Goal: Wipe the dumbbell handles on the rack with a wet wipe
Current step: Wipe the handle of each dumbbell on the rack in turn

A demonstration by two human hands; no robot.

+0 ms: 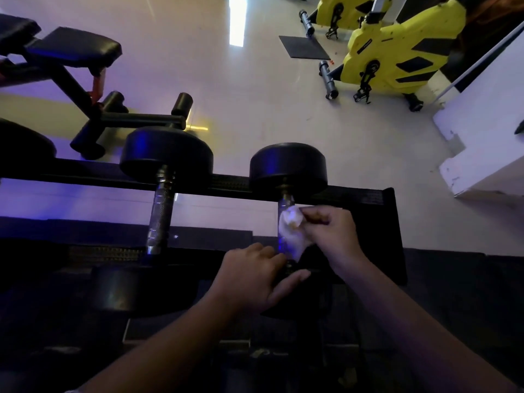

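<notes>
head view: on the rack (392, 222), right of an untouched left dumbbell (167, 157), the left hand (252, 276) curls over the right dumbbell (287, 165)'s near head while the right hand (331, 231) pinches a white wet wipe (290, 229) against its handle (285, 201).

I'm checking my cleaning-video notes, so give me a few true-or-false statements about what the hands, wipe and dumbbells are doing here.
1. The right hand holds the wipe against the right dumbbell handle. True.
2. The left hand grips the left dumbbell handle. False: it holds the near end of the right dumbbell; nothing touches the left handle.
3. Yellow exercise bikes stand on the floor beyond the rack. True.
4. The wipe lies on the floor. False: it is in the right hand.
</notes>
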